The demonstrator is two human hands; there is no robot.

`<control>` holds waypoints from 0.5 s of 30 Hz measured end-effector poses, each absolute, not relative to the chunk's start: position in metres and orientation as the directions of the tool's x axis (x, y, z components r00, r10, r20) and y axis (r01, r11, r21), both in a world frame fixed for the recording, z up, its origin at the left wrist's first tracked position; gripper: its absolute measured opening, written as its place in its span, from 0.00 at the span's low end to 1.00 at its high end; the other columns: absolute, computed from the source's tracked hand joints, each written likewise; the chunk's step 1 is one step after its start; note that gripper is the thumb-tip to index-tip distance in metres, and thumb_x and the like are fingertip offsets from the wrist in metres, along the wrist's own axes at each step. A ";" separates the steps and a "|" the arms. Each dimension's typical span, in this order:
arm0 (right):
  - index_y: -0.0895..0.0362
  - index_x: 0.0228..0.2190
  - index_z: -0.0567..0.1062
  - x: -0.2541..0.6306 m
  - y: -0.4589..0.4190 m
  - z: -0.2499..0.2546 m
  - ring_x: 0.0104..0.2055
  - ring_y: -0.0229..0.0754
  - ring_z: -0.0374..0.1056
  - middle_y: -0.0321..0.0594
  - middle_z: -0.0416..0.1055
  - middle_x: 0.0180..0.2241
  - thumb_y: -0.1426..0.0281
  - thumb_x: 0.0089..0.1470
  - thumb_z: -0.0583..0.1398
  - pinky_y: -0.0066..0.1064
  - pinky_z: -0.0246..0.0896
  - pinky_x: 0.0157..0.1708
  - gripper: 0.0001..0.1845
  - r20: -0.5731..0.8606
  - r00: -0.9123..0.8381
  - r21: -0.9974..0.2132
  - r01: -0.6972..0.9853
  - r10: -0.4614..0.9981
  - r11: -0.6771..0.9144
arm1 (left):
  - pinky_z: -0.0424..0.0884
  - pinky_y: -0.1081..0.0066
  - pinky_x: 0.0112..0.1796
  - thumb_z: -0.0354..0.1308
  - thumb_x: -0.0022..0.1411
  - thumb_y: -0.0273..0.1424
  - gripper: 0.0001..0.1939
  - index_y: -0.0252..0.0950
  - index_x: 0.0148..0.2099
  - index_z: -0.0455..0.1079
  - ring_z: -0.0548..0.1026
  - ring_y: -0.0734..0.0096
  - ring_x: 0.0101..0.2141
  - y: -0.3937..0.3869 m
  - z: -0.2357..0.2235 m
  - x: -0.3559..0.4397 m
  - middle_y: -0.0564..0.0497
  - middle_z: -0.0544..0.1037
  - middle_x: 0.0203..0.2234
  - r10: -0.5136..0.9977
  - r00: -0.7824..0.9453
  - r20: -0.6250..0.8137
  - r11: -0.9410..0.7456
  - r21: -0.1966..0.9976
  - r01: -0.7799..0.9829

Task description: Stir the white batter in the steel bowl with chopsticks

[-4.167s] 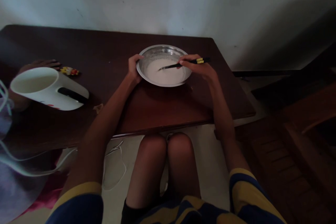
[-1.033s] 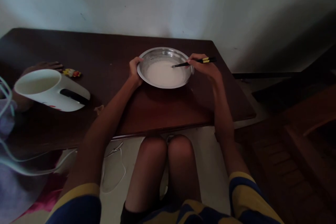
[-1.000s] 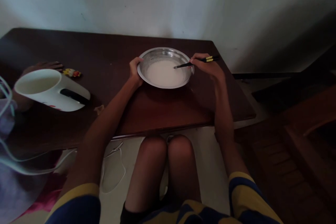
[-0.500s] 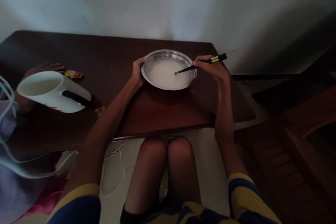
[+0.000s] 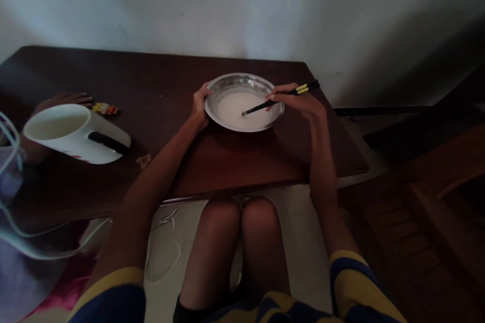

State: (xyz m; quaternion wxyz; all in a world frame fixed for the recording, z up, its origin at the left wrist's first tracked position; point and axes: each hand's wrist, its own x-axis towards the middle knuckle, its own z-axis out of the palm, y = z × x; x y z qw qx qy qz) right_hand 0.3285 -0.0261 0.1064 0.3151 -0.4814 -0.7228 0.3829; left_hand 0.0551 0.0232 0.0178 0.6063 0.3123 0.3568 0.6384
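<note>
A shallow steel bowl (image 5: 227, 84) with white batter (image 5: 235, 111) in it stands on the dark wooden table (image 5: 235, 161). My left hand (image 5: 199, 104) grips the bowl's left rim. My right hand (image 5: 297, 102) is closed on a pair of black chopsticks with yellow bands (image 5: 288, 95). Their tips dip into the batter near the bowl's middle.
A white electric hand mixer (image 5: 74, 133) lies on its side at the table's left, its cord (image 5: 22, 242) trailing off the edge. Another person's hand (image 5: 62, 101) rests behind it beside a small yellow and red toy (image 5: 104, 109). Dark wooden furniture (image 5: 424, 197) stands to the right.
The chopstick tips have swept from the bowl's right side toward its middle as my right hand circled. My left hand has stayed on the rim.
</note>
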 end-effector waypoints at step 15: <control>0.49 0.25 0.81 0.321 -0.024 0.103 0.45 0.50 0.74 0.37 0.81 0.31 0.56 0.58 0.67 0.42 0.69 0.52 0.14 0.137 -0.334 -0.797 0.522 0.933 0.304 | 0.81 0.63 0.46 0.63 0.64 0.34 0.06 0.39 0.41 0.79 0.86 0.52 0.45 0.033 0.018 0.048 0.49 0.84 0.30 0.981 0.053 -0.185 0.185 0.834 -0.519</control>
